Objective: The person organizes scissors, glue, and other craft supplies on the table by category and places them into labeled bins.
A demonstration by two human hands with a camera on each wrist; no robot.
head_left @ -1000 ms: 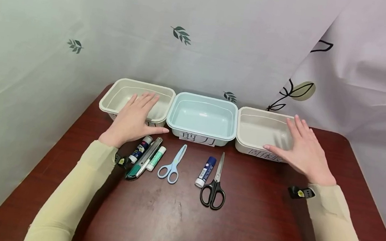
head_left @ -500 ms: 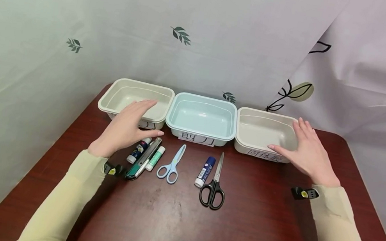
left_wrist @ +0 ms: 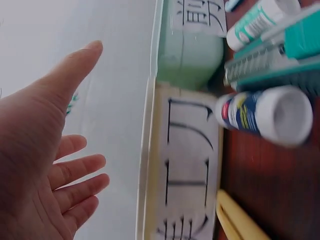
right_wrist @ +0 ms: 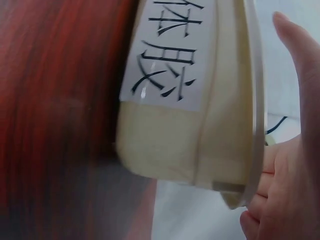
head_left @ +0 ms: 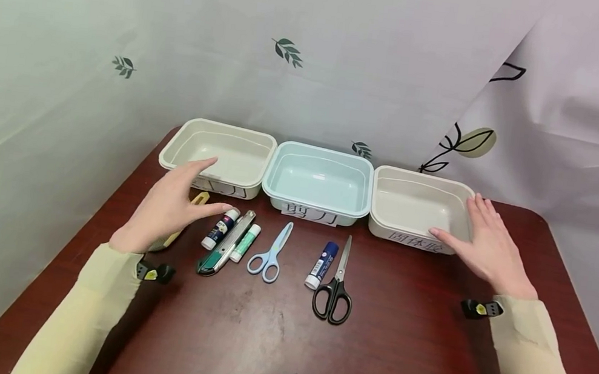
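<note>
Left hand (head_left: 162, 208) spread near cylindrical glue stick (head_left: 221, 228); right hand (head_left: 496, 255) spread beside smooth, round-cornered plastic bin (head_left: 416, 192).

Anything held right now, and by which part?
Nothing held, as far as visible: the left hand is open and empty; the right hand is open at the right end of the rightmost beige rectangular plastic bin, contact unclear.

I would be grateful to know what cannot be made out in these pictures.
Yellow tool: head view, middle covered by the left hand; left wrist view, cut off at the bottom edge.
Left label: left wrist view, cut by bottom edge.
Blue-capped glue stick: head view, print too small to read.
Right hand: right wrist view, some fingertips hidden by the right box.
</note>
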